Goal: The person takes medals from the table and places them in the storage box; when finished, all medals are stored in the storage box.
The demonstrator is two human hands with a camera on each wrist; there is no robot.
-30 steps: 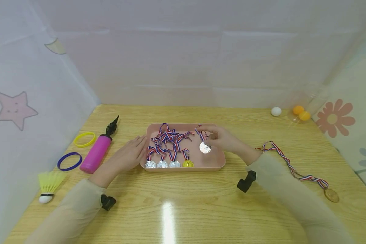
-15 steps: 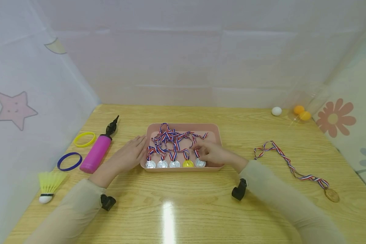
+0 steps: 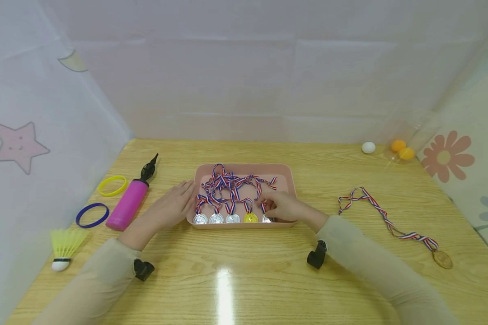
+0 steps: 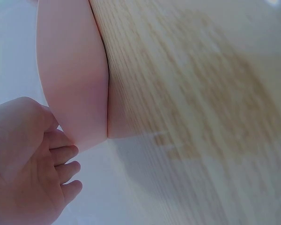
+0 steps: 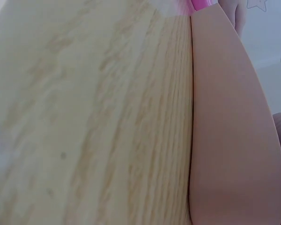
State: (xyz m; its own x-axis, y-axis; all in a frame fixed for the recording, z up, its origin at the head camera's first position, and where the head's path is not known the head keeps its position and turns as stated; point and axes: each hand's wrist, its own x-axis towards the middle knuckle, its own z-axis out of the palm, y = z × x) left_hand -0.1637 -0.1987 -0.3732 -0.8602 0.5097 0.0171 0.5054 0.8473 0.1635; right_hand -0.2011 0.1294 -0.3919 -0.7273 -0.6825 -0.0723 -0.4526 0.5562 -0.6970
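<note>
A shallow pink tray (image 3: 284,171) holds a front row of medals. Three silver medals (image 3: 216,219) lie on the left, with a gold medal (image 3: 250,218) beside them. My right hand (image 3: 286,206) pinches a fourth-from-left neighbour, another silver medal (image 3: 265,219), just right of the gold one; fingertips cover part of it. Tangled red, white and blue ribbons (image 3: 227,183) fill the tray's back. At the tray's left end, my left hand (image 3: 172,205) holds the wall; in the left wrist view its thumb (image 4: 25,122) goes over the rim, fingers outside. The right wrist view shows mostly the tray's front wall (image 5: 234,117).
Left on the wooden table (image 3: 179,280) are a pink hand pump (image 3: 128,205), yellow wristband (image 3: 112,185), blue wristband (image 3: 92,215) and shuttlecock (image 3: 65,248). To the right lie a bronze-coloured medal (image 3: 442,259) on its ribbon, a white ball (image 3: 368,147) and two orange balls (image 3: 406,153).
My right hand has brought the silver medal forward and left, down to the front row beside the gold one. Its ribbon now lies in the tray. The left hand has stayed put.
</note>
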